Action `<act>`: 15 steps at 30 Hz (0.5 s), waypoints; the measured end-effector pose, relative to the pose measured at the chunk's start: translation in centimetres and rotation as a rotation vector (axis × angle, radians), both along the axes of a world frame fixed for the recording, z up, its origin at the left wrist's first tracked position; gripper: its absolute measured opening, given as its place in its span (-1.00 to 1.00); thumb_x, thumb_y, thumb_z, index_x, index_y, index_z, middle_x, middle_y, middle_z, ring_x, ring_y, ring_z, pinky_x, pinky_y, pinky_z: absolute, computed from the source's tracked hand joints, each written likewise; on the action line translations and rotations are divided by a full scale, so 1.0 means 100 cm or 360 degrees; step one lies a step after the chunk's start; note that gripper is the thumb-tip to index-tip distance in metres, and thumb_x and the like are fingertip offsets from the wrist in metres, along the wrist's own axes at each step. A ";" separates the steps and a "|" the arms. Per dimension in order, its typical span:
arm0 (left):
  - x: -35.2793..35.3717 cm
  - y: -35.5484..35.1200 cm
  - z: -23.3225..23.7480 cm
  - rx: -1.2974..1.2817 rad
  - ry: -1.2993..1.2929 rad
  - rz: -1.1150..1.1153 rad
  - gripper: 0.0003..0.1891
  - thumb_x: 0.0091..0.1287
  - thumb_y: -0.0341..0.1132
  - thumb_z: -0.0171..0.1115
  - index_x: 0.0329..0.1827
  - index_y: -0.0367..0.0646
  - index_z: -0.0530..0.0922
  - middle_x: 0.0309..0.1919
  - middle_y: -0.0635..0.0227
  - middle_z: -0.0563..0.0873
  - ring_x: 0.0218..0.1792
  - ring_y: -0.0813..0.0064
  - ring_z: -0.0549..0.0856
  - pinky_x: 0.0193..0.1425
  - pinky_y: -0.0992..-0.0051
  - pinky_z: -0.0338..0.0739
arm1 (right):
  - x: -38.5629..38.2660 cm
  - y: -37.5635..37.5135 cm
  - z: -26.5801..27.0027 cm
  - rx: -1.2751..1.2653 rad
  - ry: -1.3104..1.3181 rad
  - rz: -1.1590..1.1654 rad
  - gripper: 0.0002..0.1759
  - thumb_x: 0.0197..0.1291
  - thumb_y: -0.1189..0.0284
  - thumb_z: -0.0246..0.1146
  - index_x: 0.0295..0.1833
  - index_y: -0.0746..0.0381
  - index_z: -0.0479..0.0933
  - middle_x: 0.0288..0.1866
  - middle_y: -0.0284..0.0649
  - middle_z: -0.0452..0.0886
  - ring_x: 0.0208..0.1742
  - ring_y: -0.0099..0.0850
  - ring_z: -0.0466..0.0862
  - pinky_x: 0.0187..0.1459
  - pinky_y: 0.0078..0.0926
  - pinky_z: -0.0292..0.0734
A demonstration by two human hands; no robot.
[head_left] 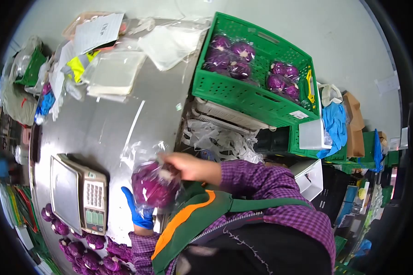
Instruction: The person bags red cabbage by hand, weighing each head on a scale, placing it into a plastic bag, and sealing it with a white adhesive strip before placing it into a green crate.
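Right hand clamps its fingers on bagged cabbages; left hand, thumb apart, has other fingers hidden.

Across the left half of the view, a worktable is holding a scale, with loose cabbages lying below it in the view. Flat bags are lying on the table's upper part, and papers are resting just above them in the view. Bagged cabbages are hanging over the table, right of the scale, between the right hand above and the left hand below. At upper right, a crate is containing 2 packed clusters, 1 on each side. Crumpled bags are lying below the crate in the view.
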State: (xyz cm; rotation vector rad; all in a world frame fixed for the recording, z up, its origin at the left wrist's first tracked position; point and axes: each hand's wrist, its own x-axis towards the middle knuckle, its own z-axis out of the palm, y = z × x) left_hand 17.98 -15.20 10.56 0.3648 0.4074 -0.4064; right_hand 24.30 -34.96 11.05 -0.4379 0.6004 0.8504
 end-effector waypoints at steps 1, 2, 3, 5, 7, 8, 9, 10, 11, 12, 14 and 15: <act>0.014 -0.026 0.017 -0.0069 -0.0114 -0.0083 -0.23 0.36 0.29 -0.22 0.45 -0.10 0.15 0.39 0.10 0.25 0.36 0.09 0.28 0.43 0.08 0.15 | 0.006 -0.030 0.010 0.0003 -0.0114 -0.0107 -0.74 0.34 0.26 0.10 -0.09 0.24 0.51 -0.48 -0.36 0.54 -0.55 -0.53 0.51 -0.44 -0.55 0.52; 0.026 -0.057 0.037 -0.0137 -0.0225 -0.0170 -0.23 0.36 0.29 -0.20 0.45 -0.08 0.13 0.40 0.12 0.23 0.38 0.09 0.25 0.44 0.08 0.14 | 0.013 -0.062 0.019 0.0007 -0.0225 -0.0219 -0.74 0.33 0.25 0.10 -0.11 0.23 0.51 -0.52 -0.39 0.51 -0.60 -0.53 0.48 -0.47 -0.57 0.50; 0.036 -0.090 0.050 -0.0047 -0.0117 -0.0095 -0.22 0.33 0.27 -0.11 0.49 -0.02 0.06 0.44 0.19 0.16 0.41 0.11 0.20 0.45 0.03 0.09 | 0.021 -0.097 0.007 0.0161 -0.0317 -0.0297 -0.74 0.32 0.26 0.11 -0.10 0.23 0.52 -0.48 -0.40 0.55 -0.61 -0.54 0.51 -0.45 -0.58 0.52; 0.059 -0.141 0.050 0.0712 -0.0734 -0.0343 -0.16 0.29 0.27 -0.02 0.52 0.04 -0.05 0.47 0.27 0.11 0.43 0.16 0.16 0.45 0.09 0.05 | 0.041 -0.176 0.004 0.0119 -0.0583 -0.0458 -0.72 0.30 0.27 0.12 -0.03 0.23 0.52 -0.32 -0.36 0.63 -0.47 -0.51 0.60 -0.32 -0.55 0.59; 0.070 -0.167 0.037 0.1103 -0.0846 -0.0562 -0.14 0.29 0.21 0.05 0.52 0.03 -0.07 0.47 0.29 0.11 0.44 0.22 0.15 0.45 0.19 0.05 | 0.065 -0.261 0.005 -0.0405 -0.0727 -0.0751 -0.62 0.29 0.27 0.12 0.13 0.25 0.46 0.06 -0.16 0.60 0.03 -0.36 0.63 0.10 -0.38 0.56; 0.071 -0.177 0.044 0.1112 -0.0727 -0.0748 -0.17 0.28 0.14 0.11 0.51 -0.04 0.00 0.44 0.27 0.17 0.42 0.22 0.20 0.43 0.21 0.09 | 0.074 -0.308 0.009 -0.0596 -0.0960 -0.0800 -0.59 0.29 0.28 0.12 0.17 0.25 0.44 0.15 -0.11 0.53 0.20 -0.30 0.53 0.22 -0.28 0.46; 0.074 -0.184 0.038 0.1144 -0.0737 -0.0854 -0.24 0.30 0.06 0.12 0.47 -0.08 0.09 0.39 0.26 0.26 0.38 0.25 0.27 0.40 0.25 0.16 | 0.083 -0.344 0.023 -0.0676 -0.0857 -0.0862 -0.60 0.30 0.28 0.11 0.16 0.26 0.44 0.11 -0.12 0.56 0.15 -0.30 0.56 0.18 -0.27 0.48; 0.078 -0.190 0.029 0.1176 -0.0743 -0.0958 -0.31 0.32 -0.01 0.13 0.44 -0.13 0.18 0.35 0.24 0.35 0.34 0.27 0.35 0.38 0.28 0.22 | 0.090 -0.376 0.036 -0.0754 -0.0751 -0.0919 -0.61 0.30 0.29 0.10 0.15 0.26 0.45 0.08 -0.13 0.58 0.10 -0.30 0.59 0.15 -0.26 0.51; 0.083 -0.198 0.026 0.1180 -0.0734 -0.0965 -0.31 0.32 -0.01 0.13 0.44 -0.13 0.18 0.35 0.24 0.35 0.34 0.27 0.35 0.38 0.28 0.22 | 0.097 -0.418 0.026 -0.0883 -0.0678 -0.0947 -0.65 0.29 0.32 0.11 0.12 0.24 0.47 0.02 -0.17 0.60 -0.01 -0.33 0.61 0.05 -0.31 0.54; 0.090 -0.207 0.024 0.1171 -0.0670 -0.0976 -0.43 0.33 -0.16 0.14 0.38 -0.14 0.28 0.26 0.26 0.45 0.25 0.33 0.44 0.29 0.36 0.31 | 0.101 -0.455 0.011 -0.1009 -0.0600 -0.0972 -0.69 0.28 0.34 0.11 0.08 0.22 0.50 -0.04 -0.21 0.62 -0.12 -0.37 0.62 -0.06 -0.35 0.57; 0.104 -0.224 0.016 0.1173 -0.0601 -0.0996 -0.53 0.33 -0.31 0.14 0.31 -0.16 0.39 0.18 0.27 0.54 0.16 0.39 0.53 0.21 0.44 0.40 | 0.103 -0.502 -0.009 -0.1316 -0.0407 -0.0954 -0.72 0.29 0.41 0.06 0.06 0.24 0.51 -0.09 -0.20 0.63 -0.17 -0.35 0.63 -0.11 -0.33 0.59; 0.111 -0.232 0.011 0.1231 -0.0649 -0.0949 -0.56 0.33 -0.35 0.13 0.29 -0.17 0.41 0.15 0.27 0.57 0.13 0.42 0.54 0.20 0.45 0.41 | 0.105 -0.525 -0.033 -0.1307 -0.0394 -0.0962 -0.72 0.29 0.41 0.06 0.06 0.24 0.51 -0.09 -0.20 0.63 -0.17 -0.35 0.63 -0.11 -0.33 0.59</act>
